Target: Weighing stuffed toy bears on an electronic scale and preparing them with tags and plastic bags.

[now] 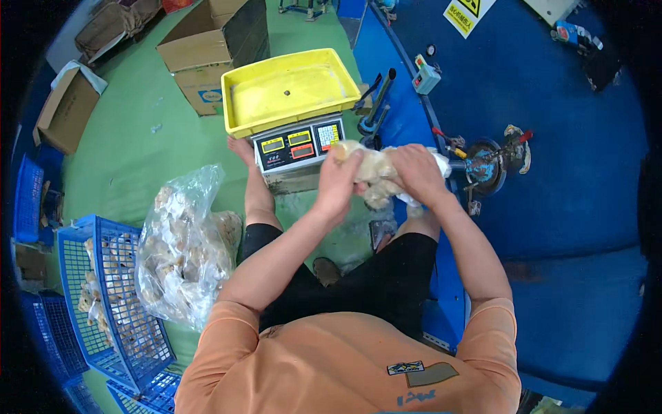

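Clear plastic bag of pale lumps — both hands, left and right, clenched around it.

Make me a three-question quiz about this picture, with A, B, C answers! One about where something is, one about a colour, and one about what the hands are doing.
1. Where is the big clear bag of pale lumps?
A. On the scale
B. On the floor at the person's left, against the blue crate
C. Inside a cardboard box

2. What colour is the tray on the scale?
A. Yellow
B. Red
C. White

3. What are the two hands doing?
A. Resting on the knees
B. Pressing the scale's buttons
C. Both gripping one small bag of pale lumps

Answers:
1. B: the big clear bag leans on the blue crate on the green floor.
2. A: the tray on the scale is yellow.
3. C: the left hand and right hand close around the small bag in front of the scale.
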A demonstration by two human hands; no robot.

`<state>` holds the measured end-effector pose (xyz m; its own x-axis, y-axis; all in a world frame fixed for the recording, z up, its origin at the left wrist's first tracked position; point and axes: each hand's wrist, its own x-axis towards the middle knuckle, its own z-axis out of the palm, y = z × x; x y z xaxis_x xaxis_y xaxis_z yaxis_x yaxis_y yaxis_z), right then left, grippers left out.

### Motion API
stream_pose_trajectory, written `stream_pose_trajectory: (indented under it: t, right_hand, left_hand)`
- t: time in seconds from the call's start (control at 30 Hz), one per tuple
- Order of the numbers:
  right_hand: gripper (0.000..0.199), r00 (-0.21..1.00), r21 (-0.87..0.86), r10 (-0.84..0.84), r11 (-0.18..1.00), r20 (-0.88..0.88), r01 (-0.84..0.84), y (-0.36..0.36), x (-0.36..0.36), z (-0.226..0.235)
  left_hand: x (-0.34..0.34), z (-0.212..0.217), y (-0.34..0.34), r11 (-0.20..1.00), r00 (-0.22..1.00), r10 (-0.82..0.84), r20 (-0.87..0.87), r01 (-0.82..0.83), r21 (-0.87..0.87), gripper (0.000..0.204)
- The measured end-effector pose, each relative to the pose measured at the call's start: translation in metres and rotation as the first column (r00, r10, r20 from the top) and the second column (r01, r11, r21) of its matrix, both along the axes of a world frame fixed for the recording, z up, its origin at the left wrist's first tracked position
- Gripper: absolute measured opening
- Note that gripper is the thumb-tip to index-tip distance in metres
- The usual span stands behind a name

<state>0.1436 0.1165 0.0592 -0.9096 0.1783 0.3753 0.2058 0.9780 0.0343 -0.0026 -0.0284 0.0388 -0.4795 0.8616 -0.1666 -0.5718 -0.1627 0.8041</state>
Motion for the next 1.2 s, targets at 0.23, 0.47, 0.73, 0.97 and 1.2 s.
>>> stream_pose_trajectory:
  t: [0.23,0.47,0.73,0.97,1.2]
  right_hand:
    - [0.037,0.991,-0.063,-0.078,0.994,0.108,0.085,-0.027,-0.029,0.000]
    - [0.039,0.836,-0.423,-0.536,0.734,0.118,0.531,-0.030,-0.052,0.001]
    - [0.039,0.756,-0.246,-0.642,0.759,-0.126,0.603,0.032,0.025,-0.023]
    - [0.042,0.785,-0.243,-0.598,0.795,-0.159,0.556,0.014,0.001,-0.014]
    - [0.042,0.785,-0.291,-0.617,0.762,-0.057,0.578,0.004,-0.006,-0.006]
  left_hand:
    - [-0.042,-0.021,-0.010,1.000,0.952,-0.003,0.305,-0.003,0.019,0.024]
    - [-0.044,-0.005,-0.006,0.988,0.888,0.089,-0.450,-0.137,-0.075,0.035]
    - [0.015,-0.006,0.024,0.982,0.995,-0.057,-0.085,0.041,-0.186,0.033]
    - [-0.007,-0.018,0.033,0.976,0.826,0.190,-0.531,-0.215,0.014,0.032]
    - [-0.007,0.005,0.018,0.964,0.860,0.032,-0.509,-0.160,-0.211,0.032]
